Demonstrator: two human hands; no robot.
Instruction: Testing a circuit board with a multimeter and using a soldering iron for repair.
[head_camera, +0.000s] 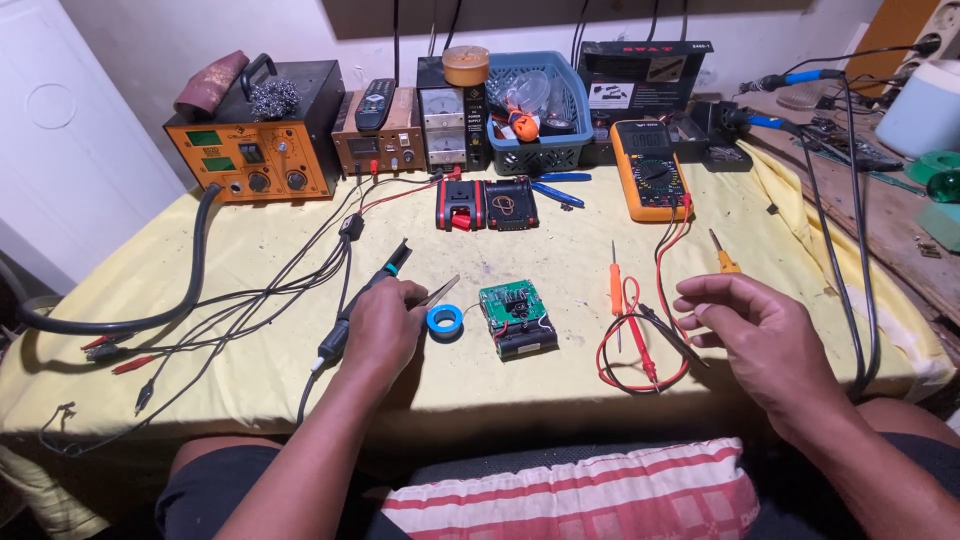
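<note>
The left hand is closed around a soldering iron, holding it like a thick pen by its black handle, with a pair of slim metal tweezers pinched alongside and pointing right. The iron looks light and rigid; the handle is the only sensible place to grip it, since the metal end is presumably hot, and its cable trails off the near table edge.

Just beside the tweezers' tip lies a small blue spool, and next to that a battery pack topped with a green circuit board: a compact, dense-looking block, hard-edged, with fragile parts on top, so it is best taken by its dark sides.

The right hand hovers half open, fingers loosely curled, gripping nothing, above the red and black probe leads, which look soft and springy. An orange screwdriver lies near them, and further back an orange-cased multimeter.

A crumpled yellow cloth covers the table. At the back stand an orange-fronted rework station, a power supply and a blue plastic basket.
</note>
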